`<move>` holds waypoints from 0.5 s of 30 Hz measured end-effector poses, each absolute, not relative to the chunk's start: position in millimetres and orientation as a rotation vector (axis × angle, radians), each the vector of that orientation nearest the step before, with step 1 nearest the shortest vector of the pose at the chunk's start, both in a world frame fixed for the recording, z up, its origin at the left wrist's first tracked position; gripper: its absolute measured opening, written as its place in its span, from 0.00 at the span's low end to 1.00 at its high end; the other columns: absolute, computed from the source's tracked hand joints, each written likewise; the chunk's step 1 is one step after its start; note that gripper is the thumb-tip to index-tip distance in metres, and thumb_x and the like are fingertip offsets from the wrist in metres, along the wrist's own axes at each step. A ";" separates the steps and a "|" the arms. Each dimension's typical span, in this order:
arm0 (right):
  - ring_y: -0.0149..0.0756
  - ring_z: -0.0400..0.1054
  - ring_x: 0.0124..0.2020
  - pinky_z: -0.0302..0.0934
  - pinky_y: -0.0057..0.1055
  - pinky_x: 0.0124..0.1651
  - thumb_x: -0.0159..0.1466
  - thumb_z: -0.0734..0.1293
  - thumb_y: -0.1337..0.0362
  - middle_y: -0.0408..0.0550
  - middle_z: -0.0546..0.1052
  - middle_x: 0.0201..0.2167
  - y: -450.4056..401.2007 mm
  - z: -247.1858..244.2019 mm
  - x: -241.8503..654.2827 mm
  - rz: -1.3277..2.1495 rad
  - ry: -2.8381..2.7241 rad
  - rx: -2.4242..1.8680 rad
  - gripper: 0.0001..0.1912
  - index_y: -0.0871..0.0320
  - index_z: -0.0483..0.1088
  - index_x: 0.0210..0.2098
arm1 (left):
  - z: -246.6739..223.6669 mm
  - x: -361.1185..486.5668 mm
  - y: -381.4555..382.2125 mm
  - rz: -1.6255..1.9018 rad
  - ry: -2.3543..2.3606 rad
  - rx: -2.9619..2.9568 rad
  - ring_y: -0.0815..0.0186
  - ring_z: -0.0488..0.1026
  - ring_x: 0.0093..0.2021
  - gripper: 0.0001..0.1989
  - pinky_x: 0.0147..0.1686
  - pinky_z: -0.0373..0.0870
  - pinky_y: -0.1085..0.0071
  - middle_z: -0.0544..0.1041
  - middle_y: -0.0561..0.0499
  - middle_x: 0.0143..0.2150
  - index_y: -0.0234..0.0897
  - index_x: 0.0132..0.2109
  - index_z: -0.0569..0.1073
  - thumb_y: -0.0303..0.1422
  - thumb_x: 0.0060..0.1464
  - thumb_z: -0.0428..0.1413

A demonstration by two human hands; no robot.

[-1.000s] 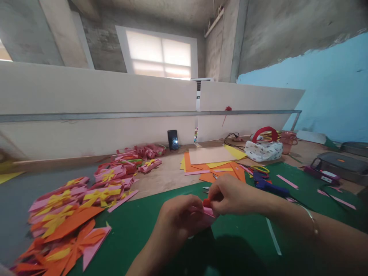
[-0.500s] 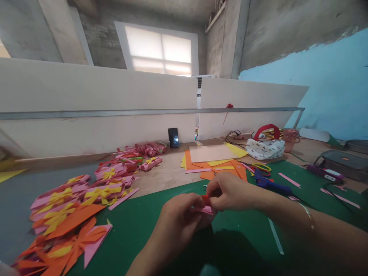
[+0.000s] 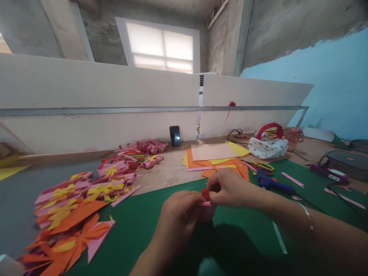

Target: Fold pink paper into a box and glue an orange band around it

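Change: your hands have risen slightly since a second ago, pinching as before.
Left hand (image 3: 179,209): fingers clamped on the folded pink paper strip (image 3: 204,204), held above the green cutting mat (image 3: 138,226).
Right hand (image 3: 228,188): fingers pressing the small red paper piece (image 3: 205,194) onto it.
Counter: pink, orange and yellow paper bows (image 3: 74,207) piled left.
Room: white partition board (image 3: 94,103), bright window (image 3: 161,48).

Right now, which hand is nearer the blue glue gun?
Right. The right hand sits just left of the blue glue gun; the left hand is farther left, both pinching the pink paper piece.
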State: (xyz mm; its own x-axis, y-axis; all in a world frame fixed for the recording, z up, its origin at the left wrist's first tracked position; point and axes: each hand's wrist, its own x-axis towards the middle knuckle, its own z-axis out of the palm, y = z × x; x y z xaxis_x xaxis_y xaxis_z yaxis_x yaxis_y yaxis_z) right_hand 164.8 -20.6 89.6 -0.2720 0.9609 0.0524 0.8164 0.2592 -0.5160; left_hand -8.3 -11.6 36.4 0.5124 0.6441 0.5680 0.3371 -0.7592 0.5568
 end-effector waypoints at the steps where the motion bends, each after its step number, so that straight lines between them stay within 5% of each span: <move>1: 0.27 0.61 0.20 0.49 0.21 0.19 0.47 0.62 0.71 0.41 0.70 0.16 -20.5 88.8 164.4 0.525 -2.165 -1.608 0.08 0.61 0.73 0.21 | 36.8 -8.3 -11.3 1.127 0.821 2.374 0.67 0.74 0.31 0.09 0.32 0.66 0.74 0.79 0.53 0.31 0.38 0.32 0.75 0.23 0.48 0.52; 15: 0.28 0.67 0.26 0.59 0.22 0.28 0.46 0.61 0.78 0.42 0.74 0.22 -17.8 85.9 163.6 0.723 -2.123 -1.322 0.11 0.61 0.72 0.24 | 40.9 -8.6 -10.5 1.094 0.890 2.254 0.70 0.72 0.26 0.05 0.27 0.64 0.77 0.78 0.53 0.26 0.37 0.30 0.76 0.27 0.48 0.55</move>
